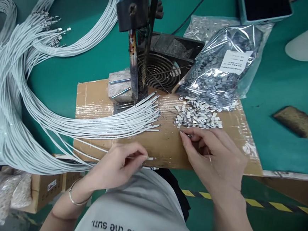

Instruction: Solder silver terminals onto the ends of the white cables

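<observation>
My left hand is closed on a white wire, whose tip sticks out past the thumb and forefinger. To the right, my right hand pinches a small dark metallic piece between thumb and fingertip; its exact kind is too small to tell. Just above that hand lies a heap of small silvery-white connector pieces. Beyond the left hand, a fanned bundle of white wires rests on the cardboard sheet, its bare ends pointing right.
A soldering iron stands tip-down in a holder, by a grey block and a black fan. Behind the heap lies a plastic bag of small parts. A brown sponge is at right, thick wire bundles at left.
</observation>
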`<state>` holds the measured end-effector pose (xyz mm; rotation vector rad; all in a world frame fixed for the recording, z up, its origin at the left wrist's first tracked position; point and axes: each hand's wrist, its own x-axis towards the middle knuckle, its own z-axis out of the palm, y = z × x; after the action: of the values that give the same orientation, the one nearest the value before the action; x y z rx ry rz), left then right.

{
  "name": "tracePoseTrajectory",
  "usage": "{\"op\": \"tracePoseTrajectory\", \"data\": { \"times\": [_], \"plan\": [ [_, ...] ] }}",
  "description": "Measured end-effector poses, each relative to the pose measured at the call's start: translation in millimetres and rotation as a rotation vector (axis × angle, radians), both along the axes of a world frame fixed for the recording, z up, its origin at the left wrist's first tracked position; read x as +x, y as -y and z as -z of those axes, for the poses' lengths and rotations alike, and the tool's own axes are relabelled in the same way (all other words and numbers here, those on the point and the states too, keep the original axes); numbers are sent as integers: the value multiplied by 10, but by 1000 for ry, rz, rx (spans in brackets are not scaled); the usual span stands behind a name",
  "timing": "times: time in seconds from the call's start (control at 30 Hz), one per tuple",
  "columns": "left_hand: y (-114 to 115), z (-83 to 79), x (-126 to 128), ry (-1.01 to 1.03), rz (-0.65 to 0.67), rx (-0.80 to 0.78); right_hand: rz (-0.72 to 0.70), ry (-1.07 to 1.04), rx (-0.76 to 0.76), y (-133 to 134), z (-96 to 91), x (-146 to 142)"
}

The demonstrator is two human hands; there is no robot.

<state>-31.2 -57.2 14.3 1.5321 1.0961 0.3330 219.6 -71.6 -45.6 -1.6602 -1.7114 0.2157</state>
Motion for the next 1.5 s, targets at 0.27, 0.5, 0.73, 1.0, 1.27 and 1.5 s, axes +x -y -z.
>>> {"op": "tracePoseTrajectory", "data": {
  "times": [0.27, 0.5, 0.73, 1.0, 1.27, 1.5],
  "plan": [
    [-94, 122, 1, 282, -435, -212, 221, -416, -107, 53, -56, -193],
    [-120, 98, 18, 345, -512, -233, 9, -809, -296, 5, -255, -605],
    [-123, 83, 25, 390, -505, -225, -180, -932, -315, -103, -334, -701],
    [-127, 29, 78, 390, -527, -207, -205, -1015, -311, -97, -351, -715],
    [-91, 12, 114, 313, -546, -130, -205, -1025, -326, -107, -371, -697],
    [-76, -9, 64, 284, -474, -145, -242, -1107, -378, -144, -395, -649]
  ]
}}
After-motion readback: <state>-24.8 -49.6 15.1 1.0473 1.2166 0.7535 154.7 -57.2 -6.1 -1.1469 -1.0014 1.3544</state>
